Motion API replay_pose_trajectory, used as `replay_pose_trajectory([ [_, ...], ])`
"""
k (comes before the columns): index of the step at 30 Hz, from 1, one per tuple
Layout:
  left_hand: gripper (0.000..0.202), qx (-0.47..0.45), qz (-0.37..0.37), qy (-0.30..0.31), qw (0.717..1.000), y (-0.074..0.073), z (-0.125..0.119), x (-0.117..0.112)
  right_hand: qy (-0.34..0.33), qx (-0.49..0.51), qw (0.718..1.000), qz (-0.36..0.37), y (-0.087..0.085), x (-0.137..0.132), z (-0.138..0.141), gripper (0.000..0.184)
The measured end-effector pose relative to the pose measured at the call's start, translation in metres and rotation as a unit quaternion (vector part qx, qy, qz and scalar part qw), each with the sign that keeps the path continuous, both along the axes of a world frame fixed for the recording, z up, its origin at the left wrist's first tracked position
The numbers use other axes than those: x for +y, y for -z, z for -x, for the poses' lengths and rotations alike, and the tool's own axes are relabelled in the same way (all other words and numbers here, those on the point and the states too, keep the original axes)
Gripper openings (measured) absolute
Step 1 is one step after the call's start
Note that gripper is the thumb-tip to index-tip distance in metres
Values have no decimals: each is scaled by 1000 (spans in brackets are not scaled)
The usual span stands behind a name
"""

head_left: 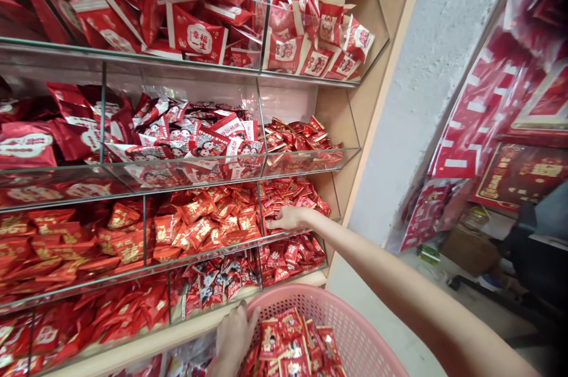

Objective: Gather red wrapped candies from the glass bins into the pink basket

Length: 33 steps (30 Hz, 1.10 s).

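The person's right hand (287, 218) reaches across to a tiered display of clear-fronted bins and rests palm down on the small red packets (290, 195) heaped in the right-hand bin of the third tier, just behind that bin's clear front lip (306, 229). Its fingers (274, 224) lie stretched and flat over the packets, touching them; whether any packet is pinched beneath them cannot be told. The left hand (233, 334) is low at the bottom of the view, its fingers curled over the near rim of a pink plastic basket (355, 335) and closed on that rim. The basket sits just below and in front of the lowest bins, and holds a pile of red-and-white packets (293, 344) much like those on the shelves. To the left of the right hand, in the neighbouring bin of the same tier, lie red packets with gold lettering (199, 220). The tier above carries packets printed with cartoon figures (195, 146) and, to the right, glossy red-and-gold ones (297, 134). The top tier holds larger red-and-white pouches (195, 36). A pale wooden side panel (377, 87) closes the display on the right, with a grey wall (435, 69) beyond it and red paper goods (501, 122) leaning farther right.
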<state>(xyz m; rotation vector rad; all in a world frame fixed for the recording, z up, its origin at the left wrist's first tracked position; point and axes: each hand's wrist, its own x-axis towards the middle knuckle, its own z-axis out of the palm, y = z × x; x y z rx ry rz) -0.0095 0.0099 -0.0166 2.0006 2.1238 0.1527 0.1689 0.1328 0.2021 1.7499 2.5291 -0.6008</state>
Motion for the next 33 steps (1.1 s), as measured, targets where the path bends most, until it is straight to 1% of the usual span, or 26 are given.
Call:
replay_pose_trajectory([
  [2, 51, -5, 0, 0, 1000, 0, 0, 0, 12, -46, 999, 25, -7, 1, 7, 43],
  [4, 51, -9, 2, 0, 1000, 1, 0, 0, 25, -65, 996, 64, -10, 4, 10, 42],
  [7, 51, -8, 2, 2, 1000, 1, 1, 0, 41, -46, 992, 109, -11, 8, 10, 39],
  [11, 51, 0, 2, 4, 1000, -1, 1, -1, 32, -30, 991, 130, -12, 11, 7, 28],
  [13, 51, -1, 6, 7, 1000, -3, 1, -2, 30, -31, 989, 140, -12, 11, 7, 26],
  [17, 51, -1, 8, 3, 1000, -5, 0, -2, 18, -31, 987, 158, -10, 11, 9, 31],
  [21, 51, -1, 3, -4, 1000, -3, 0, -2, 9, -11, 986, 163, -9, 13, 8, 37],
  [24, 51, -4, -1, 0, 1000, -1, 1, -2, 11, 5, 986, 165, -13, 12, -1, 40],
  [27, 50, -8, -7, 3, 1000, -1, 1, -2, 15, 80, 980, 181, -20, 10, -20, 40],
  [29, 49, -8, -9, 4, 1000, -1, 1, -1, 12, 178, 963, 203, -22, 8, -35, 38],
  [30, 49, -7, -10, 5, 1000, 0, 0, -1, 11, 242, 946, 216, -22, 7, -42, 37],
  [31, 48, -7, -10, 6, 1000, 0, 0, 0, 15, 313, 921, 231, -20, 6, -49, 35],
  [32, 48, -7, -10, 6, 1000, 0, 0, 0, 25, 389, 888, 244, -17, 6, -55, 32],
  [33, 49, -7, -10, 5, 1000, 0, 0, 0, 44, 462, 849, 254, -13, 5, -59, 30],
])
